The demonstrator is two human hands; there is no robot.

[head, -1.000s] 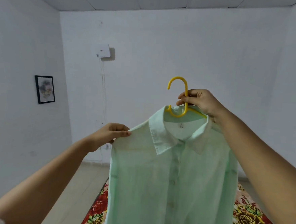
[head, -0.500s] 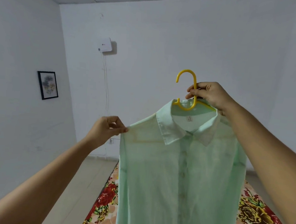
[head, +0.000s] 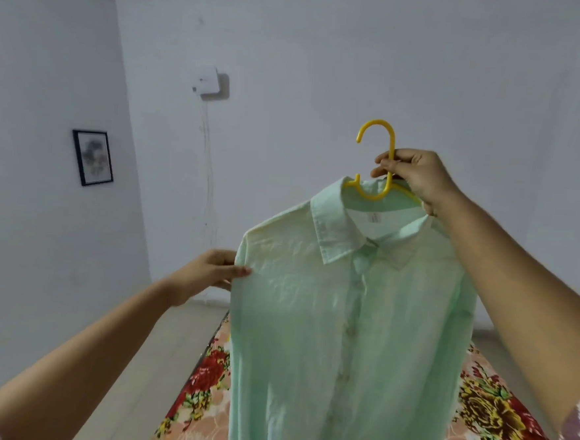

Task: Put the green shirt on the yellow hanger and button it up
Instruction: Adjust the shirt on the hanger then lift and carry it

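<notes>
Shirt (head: pixel 343 326), green: on hanger, held up in the air, collar folded down, front panels meeting along the placket.
Hanger (head: pixel 393 144), yellow: inside shirt's collar, hook rising above it.
Right hand (head: pixel 415 175): above shirt's collar, fingers curled round hanger stem.
Left hand (head: pixel 206 272): at shirt's left-side shoulder, pinching the cloth.
Floral bedspread (head: pixel 494 413): below and behind shirt.

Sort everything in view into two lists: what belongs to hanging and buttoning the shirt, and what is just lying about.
Belongs to the job: green shirt; yellow hanger; left hand, pinching the shirt's shoulder; right hand, holding the hanger's neck.

Just there: framed picture; white wall box; floral bedspread.
</notes>
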